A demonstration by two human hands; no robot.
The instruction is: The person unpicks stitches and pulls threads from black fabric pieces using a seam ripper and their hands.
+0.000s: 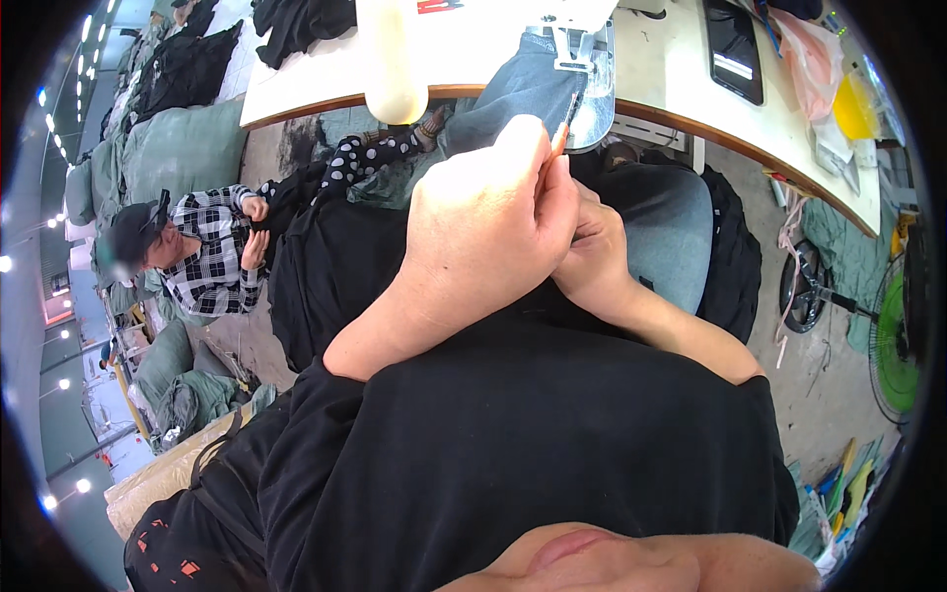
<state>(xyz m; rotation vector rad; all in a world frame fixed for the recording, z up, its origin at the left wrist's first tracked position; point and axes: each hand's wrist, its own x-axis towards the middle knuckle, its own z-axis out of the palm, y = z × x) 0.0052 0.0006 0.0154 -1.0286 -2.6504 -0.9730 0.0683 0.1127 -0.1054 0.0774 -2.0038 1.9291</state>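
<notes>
Both hands are raised close together in front of my chest, near the table's front edge. My left hand (473, 222) is closed, its thumb and forefinger pinching a slim orange-brown thing (559, 140) with a thin tip pointing up and away; its kind is unclear. Just behind it, my right hand (597, 255) has its fingers curled in; whatever they hold is hidden. Beyond the hands, blue-grey denim cloth (508, 94) lies at the sewing machine's presser foot (572, 49) and hangs over the table edge. More blue-grey cloth (671, 232) shows beside my right forearm.
On the table (656, 59) are a dark phone (735, 51), a pink plastic bag (801, 64) and a red-handled tool (439, 6). A cream machine part (393, 64) stands left. A person in a plaid shirt (212, 252) sits at left. A green fan (893, 340) stands right.
</notes>
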